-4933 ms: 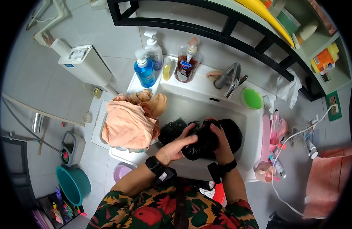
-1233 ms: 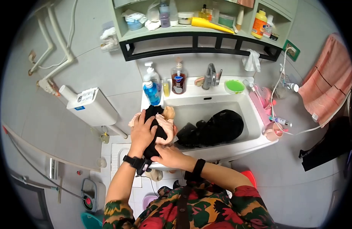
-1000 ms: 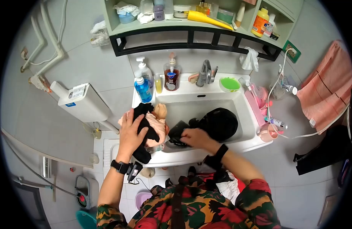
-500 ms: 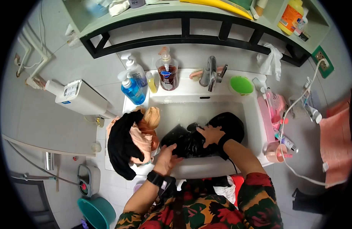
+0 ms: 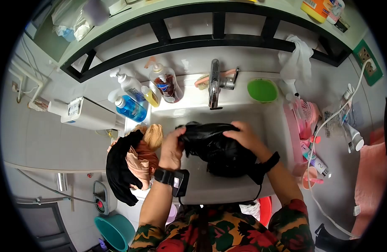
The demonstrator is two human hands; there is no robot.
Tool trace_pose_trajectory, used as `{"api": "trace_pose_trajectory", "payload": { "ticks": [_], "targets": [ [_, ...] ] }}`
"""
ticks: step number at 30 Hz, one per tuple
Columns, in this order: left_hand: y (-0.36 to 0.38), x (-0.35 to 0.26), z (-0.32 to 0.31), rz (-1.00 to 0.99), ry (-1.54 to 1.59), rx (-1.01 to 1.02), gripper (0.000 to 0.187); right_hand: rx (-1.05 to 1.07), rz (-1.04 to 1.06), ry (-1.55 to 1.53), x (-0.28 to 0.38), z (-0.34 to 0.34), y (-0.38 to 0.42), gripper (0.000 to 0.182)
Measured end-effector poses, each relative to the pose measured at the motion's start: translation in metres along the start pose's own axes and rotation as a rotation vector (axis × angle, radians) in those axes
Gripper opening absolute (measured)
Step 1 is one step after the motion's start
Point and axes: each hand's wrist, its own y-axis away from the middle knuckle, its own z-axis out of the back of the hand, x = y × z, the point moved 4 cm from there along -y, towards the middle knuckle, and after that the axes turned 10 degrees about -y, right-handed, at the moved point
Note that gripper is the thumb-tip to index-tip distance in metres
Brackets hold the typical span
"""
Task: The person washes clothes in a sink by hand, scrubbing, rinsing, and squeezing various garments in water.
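A wet, shiny black cloth (image 5: 218,149) is bunched up over the white sink basin (image 5: 269,122). My left hand (image 5: 173,148) grips its left end, with the fingers partly hidden behind the fabric. At the cloth's upper right, my right hand (image 5: 244,136) has its thumb on top and its other fingers curled round the edge. The chrome faucet (image 5: 214,84) stands behind the cloth. Left of my left hand, a pile of black and peach clothes (image 5: 122,166) lies on the sink's edge.
Pump bottles, one blue (image 5: 130,108) and one dark red (image 5: 166,84), stand at the back left. A green soap dish (image 5: 262,90) is at the back right. Pink brushes (image 5: 304,115) and a cup (image 5: 309,174) line the right side. A black-framed shelf (image 5: 218,42) hangs above.
Both hands have closed on the black cloth and raised it from the basin, gathering it together. The view has shifted, and the water seen in the basin before no longer shows clearly.
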Motion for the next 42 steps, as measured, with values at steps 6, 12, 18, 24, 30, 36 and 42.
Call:
{"api": "trace_pose_trajectory", "payload": {
  "ticks": [6, 12, 18, 24, 30, 36, 42],
  "targets": [
    [-0.017, -0.016, -0.015, -0.189, -0.304, -0.024, 0.047, -0.154, -0.115, 0.207, -0.063, 0.038, -0.005, 0.035],
    [-0.028, 0.033, 0.002, 0.121, -0.380, -0.100, 0.060, -0.243, 0.009, 0.772, -0.051, 0.032, 0.020, 0.072],
    [-0.027, 0.059, -0.016, 0.154, -0.421, -0.147, 0.069, 0.266, -0.072, 1.152, -0.075, -0.022, -0.003, 0.072],
    [-0.074, 0.071, 0.019, 0.074, -0.371, -0.264, 0.078, 0.178, -0.278, 0.446, -0.134, 0.001, -0.049, 0.051],
    [-0.085, 0.079, -0.036, -0.068, -0.151, 0.153, 0.054, -0.230, -0.272, -0.198, -0.139, 0.002, -0.028, 0.048],
    [-0.044, 0.090, -0.100, -0.475, -0.972, 0.134, 0.030, -0.273, -0.210, -0.682, -0.094, -0.001, 0.001, 0.046],
    [-0.059, 0.056, -0.075, -0.661, -1.141, -0.150, 0.030, -0.350, -0.362, -0.592, -0.109, 0.027, 0.007, 0.033]
  ]
}}
